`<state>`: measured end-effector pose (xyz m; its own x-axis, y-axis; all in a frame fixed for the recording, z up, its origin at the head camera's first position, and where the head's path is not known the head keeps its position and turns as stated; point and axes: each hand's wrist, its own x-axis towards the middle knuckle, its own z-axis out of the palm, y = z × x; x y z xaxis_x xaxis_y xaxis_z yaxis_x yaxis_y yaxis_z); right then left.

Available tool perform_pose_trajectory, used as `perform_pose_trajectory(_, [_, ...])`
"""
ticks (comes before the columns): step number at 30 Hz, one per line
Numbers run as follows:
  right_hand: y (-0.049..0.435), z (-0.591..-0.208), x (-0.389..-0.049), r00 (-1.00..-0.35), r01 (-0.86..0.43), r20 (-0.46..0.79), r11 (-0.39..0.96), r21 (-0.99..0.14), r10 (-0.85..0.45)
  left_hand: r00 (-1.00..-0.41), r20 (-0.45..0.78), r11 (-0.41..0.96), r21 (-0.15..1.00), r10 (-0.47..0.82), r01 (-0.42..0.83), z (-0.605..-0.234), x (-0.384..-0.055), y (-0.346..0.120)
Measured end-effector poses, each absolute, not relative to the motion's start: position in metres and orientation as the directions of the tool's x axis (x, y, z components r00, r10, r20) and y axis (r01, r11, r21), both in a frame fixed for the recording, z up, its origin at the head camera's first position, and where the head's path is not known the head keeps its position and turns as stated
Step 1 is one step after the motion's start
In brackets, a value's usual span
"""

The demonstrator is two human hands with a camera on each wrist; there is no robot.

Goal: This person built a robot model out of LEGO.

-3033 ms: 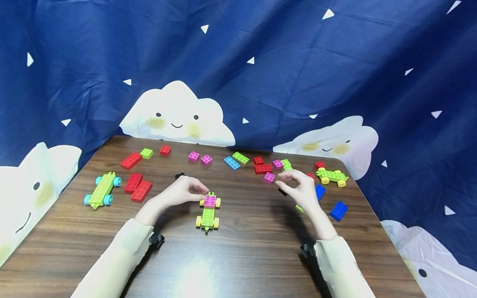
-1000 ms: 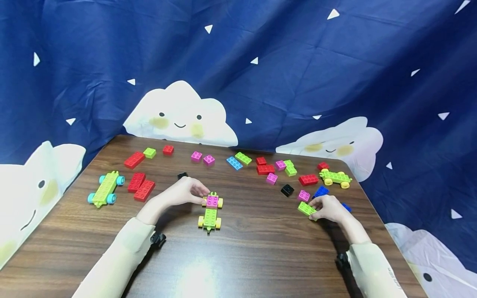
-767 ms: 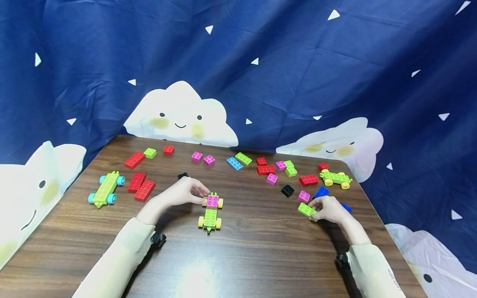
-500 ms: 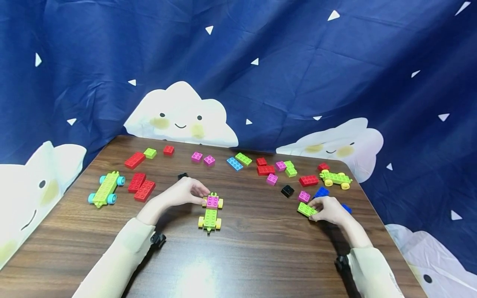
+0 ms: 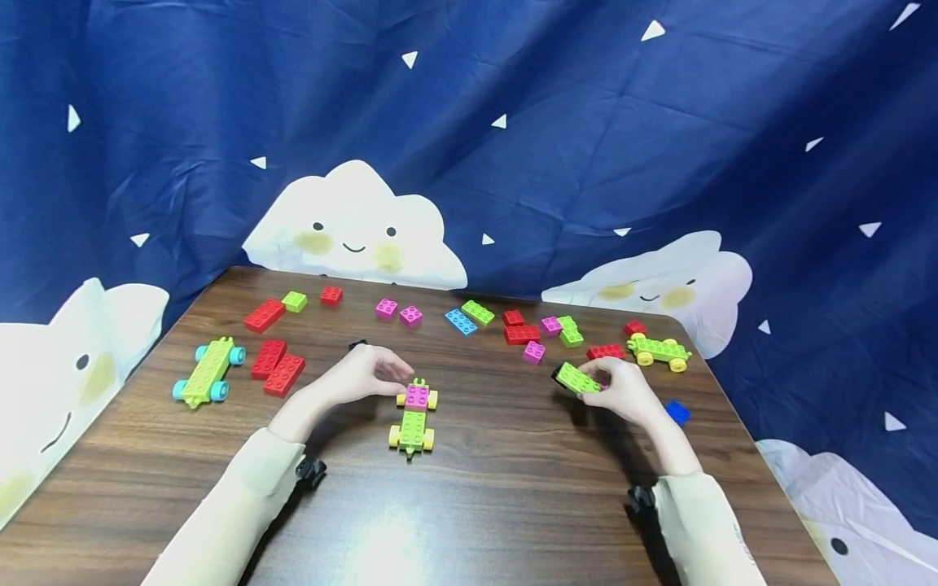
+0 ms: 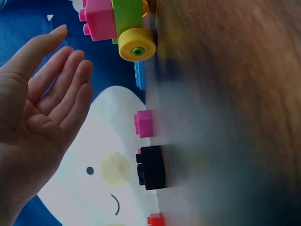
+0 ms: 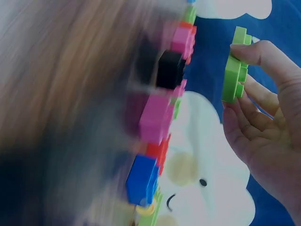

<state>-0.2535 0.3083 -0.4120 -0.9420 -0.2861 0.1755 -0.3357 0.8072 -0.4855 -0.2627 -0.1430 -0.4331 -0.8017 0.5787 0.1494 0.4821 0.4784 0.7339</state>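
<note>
My right hand (image 5: 623, 387) pinches a lime green building brick (image 5: 576, 378) between thumb and fingers. The right wrist view shows this brick (image 7: 233, 73) held up off the table, studs toward the palm. In the head view it partly covers a black brick (image 5: 558, 373). My left hand (image 5: 366, 374) is loosely open and holds nothing. Its fingertips are beside a pink brick (image 5: 417, 396), which is stacked on a lime green wheeled base (image 5: 413, 429) with yellow wheels. A gap shows between that hand (image 6: 42, 99) and the pink brick (image 6: 99, 20) in the left wrist view.
A green base (image 5: 207, 373) with blue wheels stands at left, near several red bricks (image 5: 284, 374). Another yellow-wheeled base (image 5: 659, 350) is at right, with a blue brick (image 5: 677, 412) nearer. Pink, red, green and light blue bricks (image 5: 461, 321) line the table's (image 5: 513, 505) back.
Three seconds ago my right hand was empty; it then gripped the lime green brick at right. Now that brick is raised and carried left, toward the back. The left hand has barely moved.
</note>
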Motion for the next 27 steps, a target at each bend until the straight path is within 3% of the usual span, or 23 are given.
perform_pose_trajectory(17, [0.201, -0.399, -0.266, -0.931, -0.347, 0.322, 0.686, -0.640, -0.170, -0.842, 0.361, 0.493, 0.689, 0.402, 0.531, -0.426, -0.259, -0.125])
perform_pose_trajectory(27, [0.132, -0.402, -0.260, -0.938, -0.323, 0.331, 0.589, -0.741, -0.099, -0.840, 0.441, 0.485, 0.687, 0.315, 0.542, -0.423, -0.265, -0.110])
